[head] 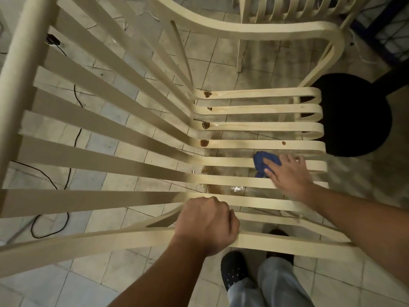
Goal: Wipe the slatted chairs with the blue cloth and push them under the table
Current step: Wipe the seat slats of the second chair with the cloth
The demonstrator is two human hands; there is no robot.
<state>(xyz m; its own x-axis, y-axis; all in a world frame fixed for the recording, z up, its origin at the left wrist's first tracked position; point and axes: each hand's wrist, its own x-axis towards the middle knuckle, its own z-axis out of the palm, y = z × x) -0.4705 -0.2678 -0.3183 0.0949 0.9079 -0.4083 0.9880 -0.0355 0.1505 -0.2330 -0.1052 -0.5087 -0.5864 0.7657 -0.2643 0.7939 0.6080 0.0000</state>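
On the seat of the near slatted chair (254,127), toward its front edge, the blue cloth (263,162) lies bunched under the right hand (287,173), whose fingers (271,161) are laid fairly flat across it and press it onto a slat rather than curling round it. The left hand (208,224) has its fingers wrapped tight round the near armrest (110,242), steadying the frame.

The wipe looks partly done, as far as one view can tell. To do it well, the cloth should run along each slat from the front curl back to the bend, one slat at a time, with the pressing hand flat and the armrest grip firm so the chair does not slide. A brown drop (283,143) sits on the next slat up.

No real container is in view, but the dips where the seat slats turn up into the back act as little cups: several hold brown pools (204,142). These want blotting, not sweeping, or they will drip through. A wet brown puddle (221,187) already lies on the tiled floor (124,180) beneath.

A second chair (287,9) stands beyond.
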